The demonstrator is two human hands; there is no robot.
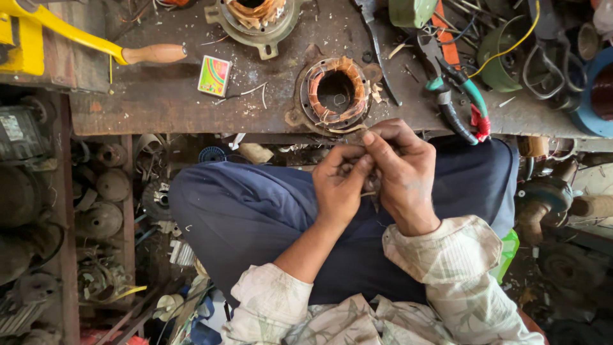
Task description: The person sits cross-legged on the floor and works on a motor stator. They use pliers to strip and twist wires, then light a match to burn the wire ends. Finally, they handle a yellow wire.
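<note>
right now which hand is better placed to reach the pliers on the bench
Right, probably. The right hand sits nearer the bench edge on the side where the pliers lie, just beyond its fingers. The left hand is farther off and would have to cross over. Both hands pinch a small, unclear piece.

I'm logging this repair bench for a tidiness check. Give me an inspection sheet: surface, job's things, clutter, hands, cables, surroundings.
Surface: worn wooden bench, dusty, with scraps.
Job's things: small thin strip pinched between both hands over the lap; too small to identify. Motor stator with copper windings at the bench edge just beyond.
Clutter: second stator, small colourful box, pliers, wooden-handled yellow tool.
Hands: left hand and right hand touching, fingers closed on the strip.
Cables: yellow wire looping top right.
Surroundings: old motor parts on the floor at left.
</note>
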